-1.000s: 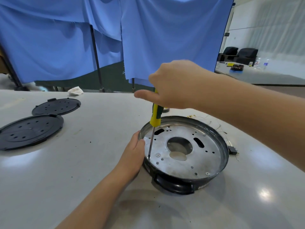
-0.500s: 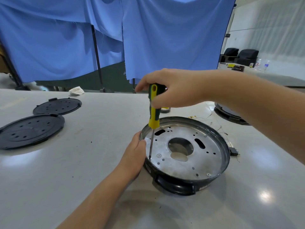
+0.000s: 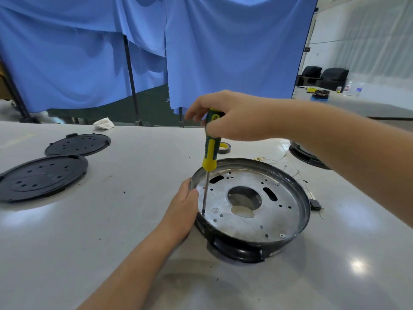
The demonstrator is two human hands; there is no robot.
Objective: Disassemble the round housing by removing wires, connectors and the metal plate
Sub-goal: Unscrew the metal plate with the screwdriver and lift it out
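We find no text, label, brand or number that can be read. A light marking sits on the black outer wall of the housing (image 3: 252,240) at its near right, too blurred to make out. The screwdriver (image 3: 210,153) handle bears a yellow mark near its top, also not legible.

blue drapes (image 3: 223,52) on black poles, white wall (image 3: 368,41) (right), two dark armchairs (image 3: 324,78) beyond
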